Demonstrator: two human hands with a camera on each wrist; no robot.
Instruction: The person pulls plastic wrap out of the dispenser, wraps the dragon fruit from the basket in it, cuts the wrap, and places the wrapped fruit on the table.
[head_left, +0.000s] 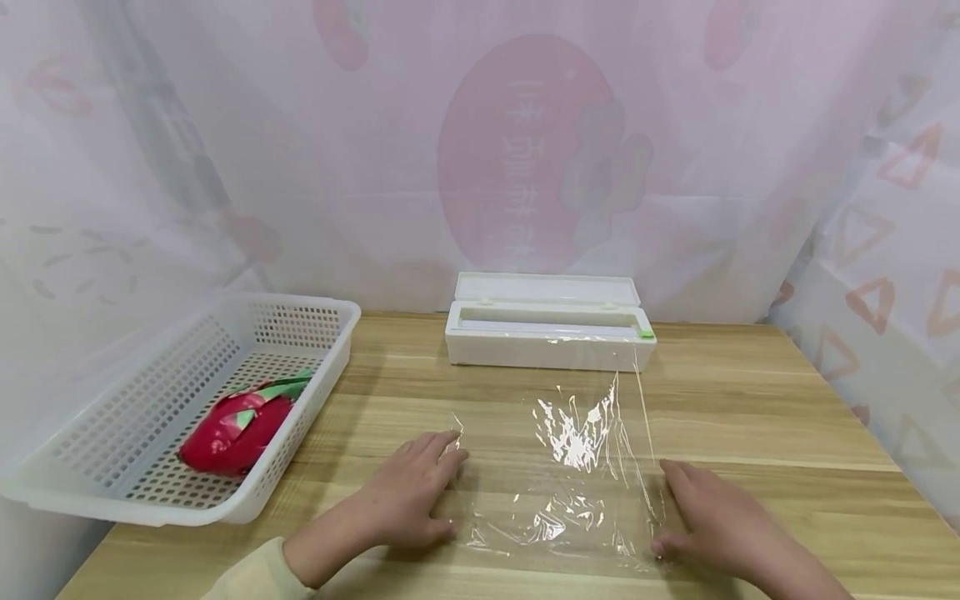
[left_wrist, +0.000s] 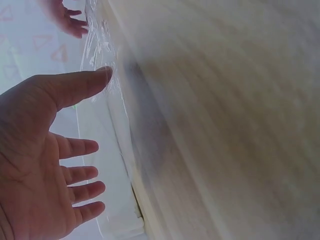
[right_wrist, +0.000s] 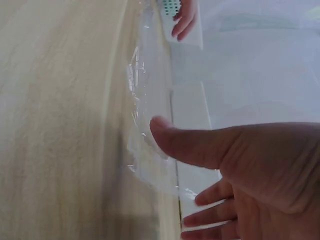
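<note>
A sheet of clear cling film [head_left: 573, 446] stretches over the wooden table from a white dispenser box [head_left: 551, 350] at the back. My left hand [head_left: 412, 492] is at the film's left edge, thumb and fingers spread apart. In the left wrist view, the thumb tip overlaps the crinkled film [left_wrist: 100, 50]. On the opposite edge is my right hand [head_left: 720, 517], its thumb and fingers also apart. The right wrist view has that thumb [right_wrist: 185, 145] overlapping the film's edge, with straight fingers below. Neither hand is curled round anything.
A white perforated basket [head_left: 300, 442] stands on the left, holding a red dragon fruit [head_left: 236, 433] with green leaf tips. The dispenser's lid [head_left: 547, 288] is raised, and a small green piece [head_left: 646, 334] sits at its right end. Printed curtains [head_left: 360, 167] enclose the table.
</note>
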